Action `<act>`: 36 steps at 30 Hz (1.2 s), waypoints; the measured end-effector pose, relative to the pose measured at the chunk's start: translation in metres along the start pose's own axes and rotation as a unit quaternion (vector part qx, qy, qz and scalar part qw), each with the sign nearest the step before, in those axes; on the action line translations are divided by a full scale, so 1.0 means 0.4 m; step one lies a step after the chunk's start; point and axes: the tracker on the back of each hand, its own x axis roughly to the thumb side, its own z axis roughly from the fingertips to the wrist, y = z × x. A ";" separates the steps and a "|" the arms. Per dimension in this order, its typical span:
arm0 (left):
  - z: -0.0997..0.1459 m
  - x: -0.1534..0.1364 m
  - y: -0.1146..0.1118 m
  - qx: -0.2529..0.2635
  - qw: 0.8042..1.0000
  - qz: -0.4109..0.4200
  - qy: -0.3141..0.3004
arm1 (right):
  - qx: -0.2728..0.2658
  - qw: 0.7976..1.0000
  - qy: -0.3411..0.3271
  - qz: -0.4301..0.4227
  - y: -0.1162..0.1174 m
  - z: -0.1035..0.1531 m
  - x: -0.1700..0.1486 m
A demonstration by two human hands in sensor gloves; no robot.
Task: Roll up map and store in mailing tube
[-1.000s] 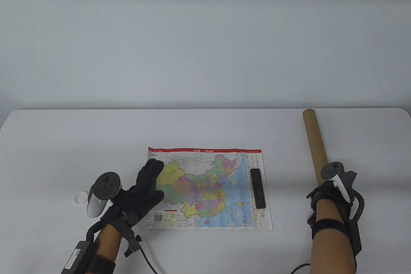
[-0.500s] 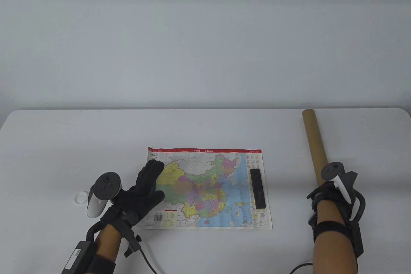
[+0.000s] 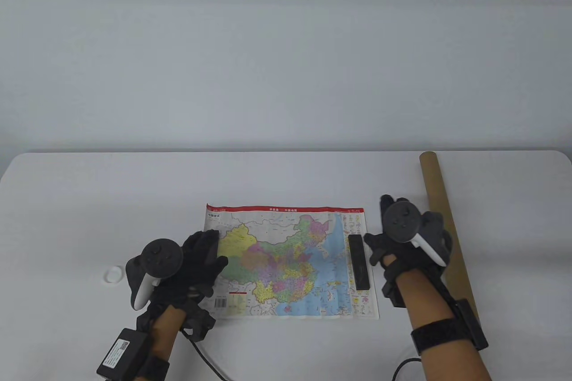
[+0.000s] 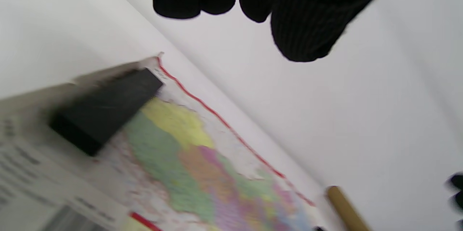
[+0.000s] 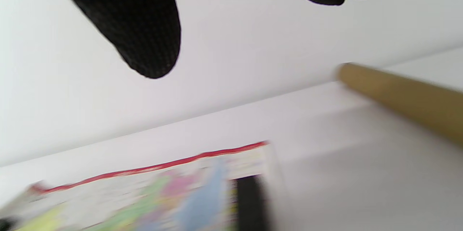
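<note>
**A:** Where do we stand? The colourful printed paper map with the red top border (image 3: 290, 260) lies completely flat on the white table (image 3: 89, 202), not a single turn rolled into it.

**B:** Right, and the long brown cardboard mailing tube (image 3: 440, 211) is lying off to the map's right, apart from it, with nothing loaded. So by my reckoning everything is left to do: roll, then insert.

**A:** There's a black rectangular bar (image 3: 359, 261) sitting on the map's right strip, like a weight. I'd say that has to come off first.

**B:** The right hand (image 3: 404, 231) hovers between the bar and the tube, fingers spread, gripping nothing; its wrist view shows fingertips hanging clear of the table.

**A:** And the left hand (image 3: 196, 265) is over the map's left edge, fingers loosely apart, nothing held. Whether it presses the paper, I can't tell.

**B:** A small white cap (image 3: 114, 274) sits left of it, possibly the tube's end cap.
</note>
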 end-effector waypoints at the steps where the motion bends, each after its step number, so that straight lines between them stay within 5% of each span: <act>1: -0.007 -0.004 -0.006 -0.004 1.000 -0.018 0.005 | 0.008 1.000 -0.023 -0.005 0.015 -0.003 0.037; 8: -0.058 -0.033 -0.061 -0.044 0.983 -0.157 0.088 | 0.137 0.984 -0.117 0.003 0.242 -0.038 0.260; 16: -0.104 -0.014 -0.132 -0.091 0.941 -0.271 0.179 | 0.227 0.967 -0.114 0.027 0.437 -0.043 0.303; 20: -0.113 0.004 -0.154 -0.049 0.919 -0.331 0.211 | 0.229 0.963 -0.125 0.064 0.462 -0.034 0.308; 24: -0.120 0.005 -0.151 -0.048 0.915 -0.315 0.245 | 0.240 0.962 -0.119 0.050 0.466 -0.032 0.307; 36: -0.090 -0.004 -0.022 -0.013 0.962 -0.145 0.231 | 0.248 0.960 -0.112 0.058 0.464 -0.033 0.311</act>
